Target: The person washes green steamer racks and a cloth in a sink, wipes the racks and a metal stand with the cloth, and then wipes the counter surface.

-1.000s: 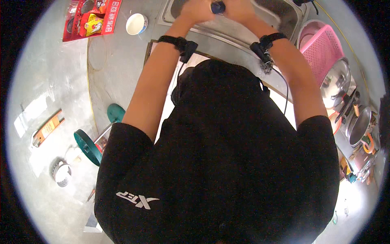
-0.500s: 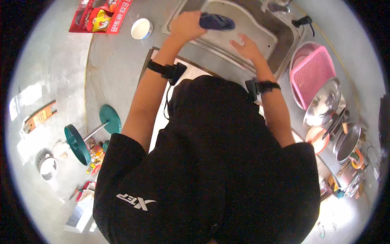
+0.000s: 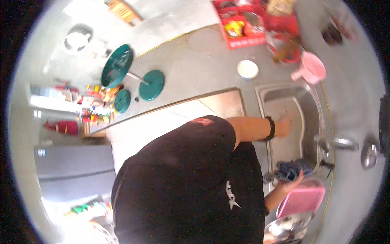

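Observation:
A dark blue shoe (image 3: 293, 168), which appears to have laces, is at the lower end of the metal sink (image 3: 287, 151). My right hand (image 3: 289, 185) holds it from the near-rim side, fingers against its edge. Over the basin, higher in the picture, my left hand (image 3: 285, 125) is apart from the shoe. Motion smears its fingers, so their shape cannot be made out. Black bands sit on both wrists.
A faucet (image 3: 339, 142) reaches over the sink's right rim. Below the sink lie a pink basket (image 3: 302, 200) and a metal bowl (image 3: 290, 225). A white bowl (image 3: 248, 69), a pink dipper (image 3: 313, 68) and a red box (image 3: 245, 40) stand above it.
The whole view has swung round clockwise. The shoe has passed from my left hand to my right hand. My left hand is now off it, over the basin.

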The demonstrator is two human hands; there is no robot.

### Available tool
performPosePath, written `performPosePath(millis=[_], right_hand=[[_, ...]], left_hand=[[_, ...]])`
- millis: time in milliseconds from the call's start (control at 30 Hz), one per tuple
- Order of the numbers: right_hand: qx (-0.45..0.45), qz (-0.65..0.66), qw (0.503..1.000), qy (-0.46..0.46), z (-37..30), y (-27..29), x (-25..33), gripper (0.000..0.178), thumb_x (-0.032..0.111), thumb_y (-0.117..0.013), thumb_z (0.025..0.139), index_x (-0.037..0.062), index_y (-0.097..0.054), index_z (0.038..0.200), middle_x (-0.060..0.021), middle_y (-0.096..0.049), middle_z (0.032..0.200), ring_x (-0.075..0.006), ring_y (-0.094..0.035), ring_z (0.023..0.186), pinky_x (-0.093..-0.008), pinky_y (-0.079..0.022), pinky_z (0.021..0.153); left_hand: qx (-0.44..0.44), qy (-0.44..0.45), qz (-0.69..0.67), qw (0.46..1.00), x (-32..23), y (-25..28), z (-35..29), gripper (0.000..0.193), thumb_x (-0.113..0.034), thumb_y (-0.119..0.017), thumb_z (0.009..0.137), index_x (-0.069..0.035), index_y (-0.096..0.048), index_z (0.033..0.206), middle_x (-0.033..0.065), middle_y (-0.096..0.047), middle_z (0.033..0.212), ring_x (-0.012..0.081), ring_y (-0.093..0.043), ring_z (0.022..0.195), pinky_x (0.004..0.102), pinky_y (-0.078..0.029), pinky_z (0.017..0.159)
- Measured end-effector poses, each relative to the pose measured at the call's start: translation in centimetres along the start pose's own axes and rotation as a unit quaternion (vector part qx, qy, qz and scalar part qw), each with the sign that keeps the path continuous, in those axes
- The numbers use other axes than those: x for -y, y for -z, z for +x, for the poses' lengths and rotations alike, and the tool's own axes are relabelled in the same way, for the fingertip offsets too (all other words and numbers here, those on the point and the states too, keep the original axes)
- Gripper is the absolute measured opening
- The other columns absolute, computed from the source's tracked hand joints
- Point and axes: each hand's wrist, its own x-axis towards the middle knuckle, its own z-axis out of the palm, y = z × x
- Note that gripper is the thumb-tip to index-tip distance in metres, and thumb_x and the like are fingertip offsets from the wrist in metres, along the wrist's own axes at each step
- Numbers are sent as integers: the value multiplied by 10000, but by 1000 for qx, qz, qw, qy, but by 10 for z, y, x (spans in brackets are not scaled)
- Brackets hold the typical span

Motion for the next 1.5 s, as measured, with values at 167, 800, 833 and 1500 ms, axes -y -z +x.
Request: performPosePath(millis=[167,800,833,1500], right_hand=[[-69,-185,971,137,-1,-19,-12,593,438,-597,857,-6,-495,1236,-134,-573,1166,-261,-581,945,-401,-464,858],[366,-463,807,20,-27,-197,-113,425,341,-540,927,0,-588,1175,-140,-604,1143,-260,-557,1086,-364,-458,876],[456,-219,850,-148,-55,-220,-123,394,270,-539,939,-5,-546,1222,-108,-585,1177,-201,-528,1113,-322,-423,922],[478,-490,644,341,-240,-428,-258,269,-13,-702,717,27,-570,948,-55,-602,836,-121,-573,744,-259,-469,688]], left_hand=[[25,129,-283,950,-78,-21,-41,628,-545,-491,909,-22,-538,1254,181,-607,1180,245,-543,1126,464,-455,924],[-376,71,-297,875,-70,-24,-361,801,-250,-840,694,-42,-358,1299,128,-547,1151,237,-549,1033,374,-469,835],[-394,58,-255,881,-63,-27,-376,785,-250,-840,692,-51,-373,1290,132,-547,1132,238,-542,1043,380,-458,862],[-646,-13,199,737,-116,-125,-732,184,-192,-657,872,-14,-614,868,91,-601,758,165,-575,684,297,-431,599]])
